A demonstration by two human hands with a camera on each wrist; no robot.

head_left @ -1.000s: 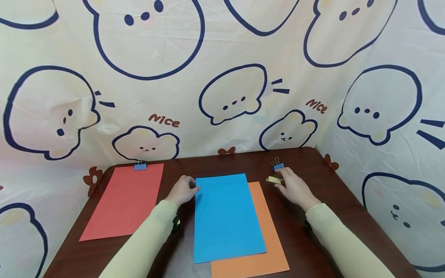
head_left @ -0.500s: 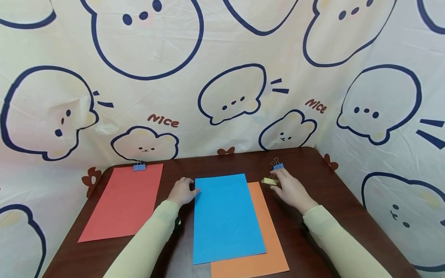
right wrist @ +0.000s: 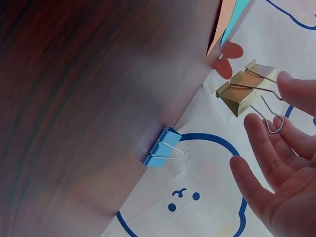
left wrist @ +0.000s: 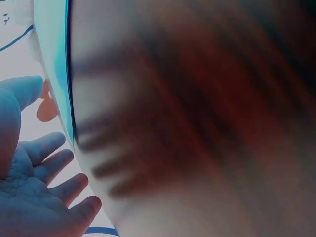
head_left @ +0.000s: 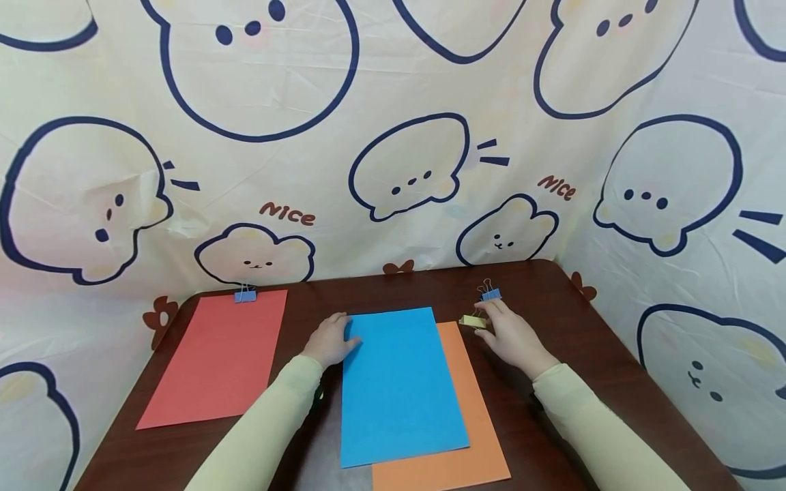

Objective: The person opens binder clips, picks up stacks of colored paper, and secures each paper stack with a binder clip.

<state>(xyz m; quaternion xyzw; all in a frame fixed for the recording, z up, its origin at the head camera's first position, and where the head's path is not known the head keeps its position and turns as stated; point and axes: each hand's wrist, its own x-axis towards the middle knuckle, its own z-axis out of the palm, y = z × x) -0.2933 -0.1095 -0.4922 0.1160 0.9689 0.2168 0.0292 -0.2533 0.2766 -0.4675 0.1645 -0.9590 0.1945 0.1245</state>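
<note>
A yellow binder clip (head_left: pixel 473 321) is held by its wire handles between the thumb and fingers of my right hand (head_left: pixel 516 339); its mouth looks closed in the right wrist view. My left hand (head_left: pixel 331 341) lies at the upper left edge of a blue sheet (head_left: pixel 402 389), with the thumb over the sheet. In the left wrist view its fingers are spread and fairly straight. Beneath the blue sheet, an orange sheet (head_left: pixel 475 409) sticks out at the right and bottom. Just beyond the right hand a blue binder clip (right wrist: pixel 164 146) stands on the table.
To the left, a red sheet (head_left: pixel 215 361) lies on the dark wooden table (head_left: pixel 350 293), with another blue binder clip (head_left: pixel 245 296) at its top edge. A printed cloth (head_left: pixel 405 82) hangs behind the table and along its sides.
My left hand has shifted right, its thumb now farther over the blue sheet. My right hand has carried the yellow binder clip slightly left, toward the sheets.
</note>
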